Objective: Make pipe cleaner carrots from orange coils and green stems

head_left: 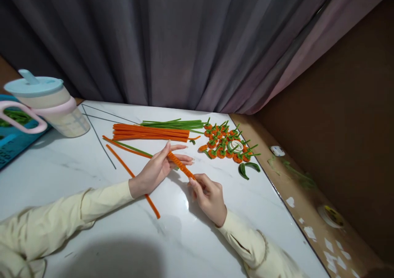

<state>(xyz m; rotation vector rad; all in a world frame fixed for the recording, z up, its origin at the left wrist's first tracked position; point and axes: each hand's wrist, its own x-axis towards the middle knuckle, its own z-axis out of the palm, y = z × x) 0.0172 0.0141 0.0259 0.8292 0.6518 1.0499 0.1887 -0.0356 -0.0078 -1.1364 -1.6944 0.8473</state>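
While pinched at both ends, orange pipe cleaner (181, 166) slanting upper-left to lower-right.

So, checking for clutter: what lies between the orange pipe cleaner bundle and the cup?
In the head view, only thin dark wires on bare white table lie between bundle and cup.

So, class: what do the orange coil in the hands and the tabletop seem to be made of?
Orange coil: fuzzy pipe cleaner, likely chenille over wire, since it keeps its spiral; matte. Tabletop: white with grey veins and a glossy sheen, marble or a marble-look laminate.
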